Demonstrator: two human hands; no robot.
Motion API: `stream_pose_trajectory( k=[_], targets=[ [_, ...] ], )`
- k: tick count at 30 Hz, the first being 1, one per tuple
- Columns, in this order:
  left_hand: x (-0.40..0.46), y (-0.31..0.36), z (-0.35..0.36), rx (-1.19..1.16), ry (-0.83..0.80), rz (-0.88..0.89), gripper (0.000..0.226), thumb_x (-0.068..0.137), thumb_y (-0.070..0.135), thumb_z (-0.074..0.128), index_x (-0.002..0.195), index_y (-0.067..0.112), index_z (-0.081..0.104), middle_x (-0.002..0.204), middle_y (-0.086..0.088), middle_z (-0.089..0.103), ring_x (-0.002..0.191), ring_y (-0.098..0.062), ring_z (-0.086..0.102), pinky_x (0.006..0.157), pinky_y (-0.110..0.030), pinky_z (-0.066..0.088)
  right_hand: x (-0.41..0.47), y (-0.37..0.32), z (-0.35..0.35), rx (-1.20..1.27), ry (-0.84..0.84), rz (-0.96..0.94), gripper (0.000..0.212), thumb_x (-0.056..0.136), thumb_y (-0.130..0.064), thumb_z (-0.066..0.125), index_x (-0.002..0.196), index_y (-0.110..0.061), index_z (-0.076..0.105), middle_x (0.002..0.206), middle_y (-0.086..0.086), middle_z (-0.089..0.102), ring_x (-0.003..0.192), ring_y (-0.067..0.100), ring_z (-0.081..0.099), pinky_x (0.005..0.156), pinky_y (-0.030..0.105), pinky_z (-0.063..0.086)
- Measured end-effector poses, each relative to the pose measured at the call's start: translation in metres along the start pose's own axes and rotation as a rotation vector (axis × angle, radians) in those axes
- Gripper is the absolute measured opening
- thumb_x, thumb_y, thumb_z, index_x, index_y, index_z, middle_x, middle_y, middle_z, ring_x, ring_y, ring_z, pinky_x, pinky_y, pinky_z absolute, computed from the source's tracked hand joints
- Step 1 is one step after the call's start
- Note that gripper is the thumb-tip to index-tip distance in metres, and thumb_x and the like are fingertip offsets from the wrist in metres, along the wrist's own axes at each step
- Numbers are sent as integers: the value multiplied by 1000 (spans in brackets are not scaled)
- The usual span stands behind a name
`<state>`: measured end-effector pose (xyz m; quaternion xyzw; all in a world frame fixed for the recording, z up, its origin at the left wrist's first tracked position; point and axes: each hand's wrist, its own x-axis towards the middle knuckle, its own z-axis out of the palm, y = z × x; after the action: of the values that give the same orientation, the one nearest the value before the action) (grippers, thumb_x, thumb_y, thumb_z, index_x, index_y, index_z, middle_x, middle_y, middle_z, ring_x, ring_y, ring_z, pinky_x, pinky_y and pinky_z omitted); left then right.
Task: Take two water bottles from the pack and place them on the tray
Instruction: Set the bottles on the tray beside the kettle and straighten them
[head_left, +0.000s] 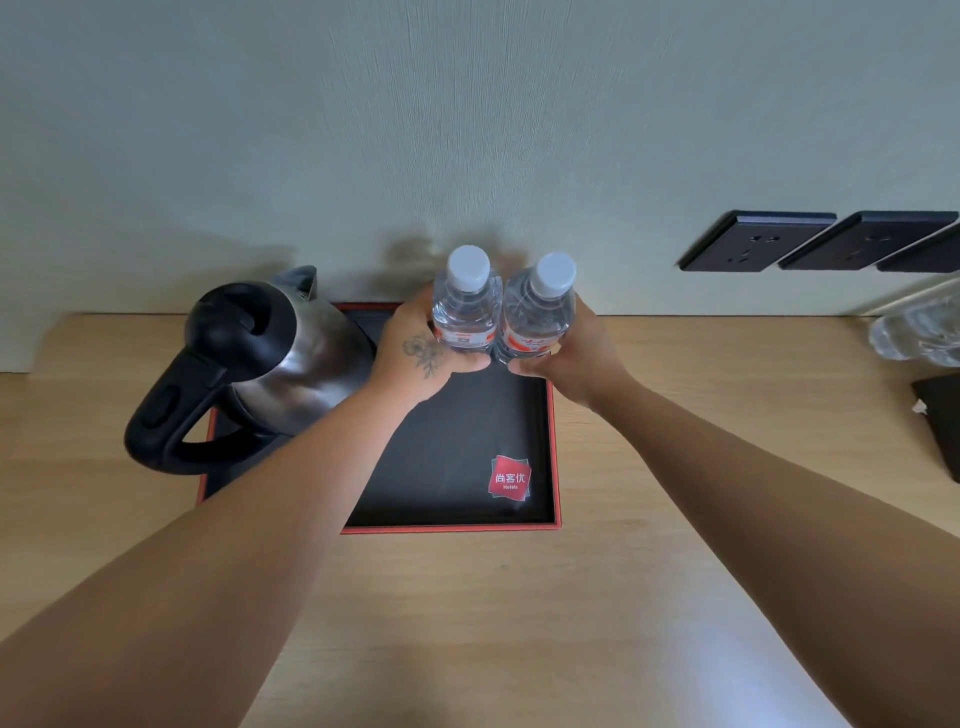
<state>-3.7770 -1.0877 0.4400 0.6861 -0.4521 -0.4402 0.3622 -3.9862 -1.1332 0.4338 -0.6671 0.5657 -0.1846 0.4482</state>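
Note:
Two clear water bottles with white caps and orange labels stand upright side by side over the far right part of the black, red-rimmed tray. My left hand is wrapped around the left bottle. My right hand grips the right bottle. The bottles touch each other. Their bases are hidden behind my fingers, so I cannot tell whether they rest on the tray. The pack of bottles lies at the right edge of the desk, partly out of view.
A steel kettle with a black handle fills the tray's left side. A red logo marks the tray's near right corner. The wooden desk meets a wall with dark sockets. A dark object lies at far right.

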Motion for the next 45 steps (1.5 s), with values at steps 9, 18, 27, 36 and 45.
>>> stream_pose_trajectory(
  k=[9,18,27,36,45],
  targets=[
    [2,1,0,49,5,-4,74,64,-2,101,131,5,71,124,-8,82,119,-29,76,111,-44,58,1,-1,3,6,12,-24,86,69,-13,94,141,-31,52,122,-21,65,114,8,62,89,15,43],
    [-9,17,-6,100,-22,44,78,65,-3,99,135,5,66,129,-9,79,121,-28,74,112,-49,57,-1,-21,-10,-156,-17,-45,91,65,-14,95,145,-17,52,138,4,65,130,29,61,110,50,51],
    [-42,69,-38,134,35,213,82,71,21,99,141,30,57,137,12,67,128,-19,65,112,-49,55,-25,-53,-45,-131,23,-45,77,70,-35,93,135,-22,54,131,-5,64,120,13,62,100,33,55],
    [-47,141,-78,481,-141,543,38,95,-2,75,128,17,80,133,-1,76,125,-22,71,112,-45,55,-40,-123,-87,-282,29,-240,46,89,-31,83,128,-16,64,125,0,68,119,21,64,101,45,54],
    [-44,160,-82,910,-383,585,56,85,-14,58,128,16,78,124,-5,75,111,-32,72,91,-42,57,-38,-148,-92,-438,13,-192,26,90,-25,81,114,-18,79,115,1,72,96,23,73,91,39,55]
  ],
)
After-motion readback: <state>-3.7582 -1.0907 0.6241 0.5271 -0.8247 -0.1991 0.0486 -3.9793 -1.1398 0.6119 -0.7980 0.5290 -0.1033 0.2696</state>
